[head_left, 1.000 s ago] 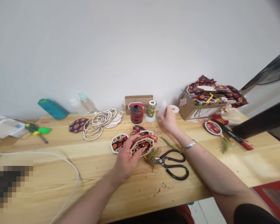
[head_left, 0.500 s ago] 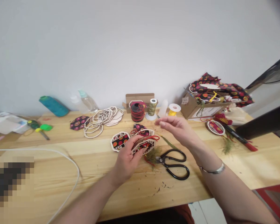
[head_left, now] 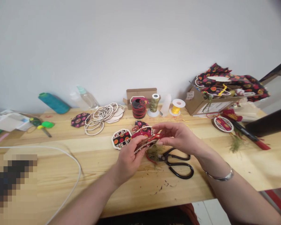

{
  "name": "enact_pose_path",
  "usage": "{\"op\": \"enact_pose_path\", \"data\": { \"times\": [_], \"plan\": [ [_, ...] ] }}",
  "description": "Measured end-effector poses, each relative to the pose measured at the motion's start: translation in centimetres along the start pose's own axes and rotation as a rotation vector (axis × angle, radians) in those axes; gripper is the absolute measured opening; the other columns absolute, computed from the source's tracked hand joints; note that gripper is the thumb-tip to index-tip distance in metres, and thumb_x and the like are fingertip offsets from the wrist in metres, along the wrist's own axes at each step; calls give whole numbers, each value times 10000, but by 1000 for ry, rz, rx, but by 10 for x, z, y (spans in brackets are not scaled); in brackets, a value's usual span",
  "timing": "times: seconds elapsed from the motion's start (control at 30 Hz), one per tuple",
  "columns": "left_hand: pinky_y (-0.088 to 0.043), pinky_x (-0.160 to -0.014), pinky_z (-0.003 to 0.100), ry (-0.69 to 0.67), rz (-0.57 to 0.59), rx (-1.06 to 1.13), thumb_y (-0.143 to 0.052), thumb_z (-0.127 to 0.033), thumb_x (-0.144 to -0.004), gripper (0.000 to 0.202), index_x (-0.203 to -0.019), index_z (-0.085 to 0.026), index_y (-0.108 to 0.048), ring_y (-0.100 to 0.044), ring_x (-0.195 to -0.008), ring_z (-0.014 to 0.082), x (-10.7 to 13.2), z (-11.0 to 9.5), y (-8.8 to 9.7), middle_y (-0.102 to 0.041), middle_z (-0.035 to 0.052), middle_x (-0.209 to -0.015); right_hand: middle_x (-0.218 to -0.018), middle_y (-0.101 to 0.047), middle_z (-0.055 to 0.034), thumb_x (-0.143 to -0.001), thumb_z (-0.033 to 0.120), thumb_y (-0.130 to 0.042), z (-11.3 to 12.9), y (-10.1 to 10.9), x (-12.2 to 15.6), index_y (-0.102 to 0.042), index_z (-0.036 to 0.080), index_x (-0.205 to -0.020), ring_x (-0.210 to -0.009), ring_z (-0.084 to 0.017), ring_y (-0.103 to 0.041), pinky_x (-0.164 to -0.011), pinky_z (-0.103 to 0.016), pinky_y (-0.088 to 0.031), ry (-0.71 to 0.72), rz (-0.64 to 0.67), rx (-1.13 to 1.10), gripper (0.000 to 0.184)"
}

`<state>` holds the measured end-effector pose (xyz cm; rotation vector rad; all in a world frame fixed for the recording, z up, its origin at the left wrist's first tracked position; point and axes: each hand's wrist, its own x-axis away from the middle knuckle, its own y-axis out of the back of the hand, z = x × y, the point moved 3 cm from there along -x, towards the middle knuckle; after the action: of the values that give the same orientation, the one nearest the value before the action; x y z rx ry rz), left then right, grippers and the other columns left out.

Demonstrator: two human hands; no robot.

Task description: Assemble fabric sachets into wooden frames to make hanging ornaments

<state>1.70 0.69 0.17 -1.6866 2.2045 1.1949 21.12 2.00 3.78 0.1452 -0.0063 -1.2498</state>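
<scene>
My left hand [head_left: 128,157] grips a flat wooden ornament [head_left: 145,144] with a cut-out lattice frame, tilted so that its edge shows. At the ornament's right end, my right hand [head_left: 178,137] has its thumb and fingers closed around a red cord [head_left: 157,136]; the fingers partly hide it. An octagonal lattice piece with patterned fabric [head_left: 121,139] lies just left of the hands. Beneath them are an olive-green tassel [head_left: 155,152] and black-handled scissors [head_left: 163,158]. More dark red fabric [head_left: 140,125] shows behind the left hand.
Wooden frames [head_left: 105,112] lie in a pile behind. Spools of red cord [head_left: 139,109], gold thread [head_left: 154,103] and yellow cord [head_left: 176,110] stand by the wall. A fabric-filled cardboard box [head_left: 201,106] and a round ornament [head_left: 223,124] are at right. A white cable [head_left: 70,161] crosses the left side.
My right hand has come down and left, from hovering beside the ornament to closing at its cord end. The ornament has tilted in my left hand, so its face shows less.
</scene>
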Motion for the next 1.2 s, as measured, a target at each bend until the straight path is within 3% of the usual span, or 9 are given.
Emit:
{"op": "enact_pose_path", "data": {
  "times": [0.47, 0.9, 1.2],
  "plan": [
    [-544, -779, 209, -134, 20, -89, -545, -99, -874, 346, -1200, -210, -510, -704, -864, 128, -1, -4, 0, -728, 31, -1030, -786, -705, -7, -745, 192, -744, 21, -1, 6, -721, 193, -929, -618, -86, -545, -575, -235, -455, 248, -76, 200, 185],
    [-558, -745, 240, -117, 46, -101, -526, -111, -874, 360, -1216, -225, -518, -707, -833, 147, -1, -3, -1, -730, 32, -1002, -746, -687, -8, -784, 179, -708, 21, -5, 6, -703, 179, -811, -637, -93, -560, -580, -235, -446, 293, -53, 271, 27],
    [-557, -761, 257, -111, 53, -126, -517, -132, -884, 333, -1207, -213, -510, -708, -858, 158, 0, -4, -1, -726, 47, -1022, -785, -682, -26, -819, 191, -673, 20, -8, 6, -711, 189, -835, -709, -120, -603, -628, -262, -478, 343, -48, 278, 41]
  ]
}}
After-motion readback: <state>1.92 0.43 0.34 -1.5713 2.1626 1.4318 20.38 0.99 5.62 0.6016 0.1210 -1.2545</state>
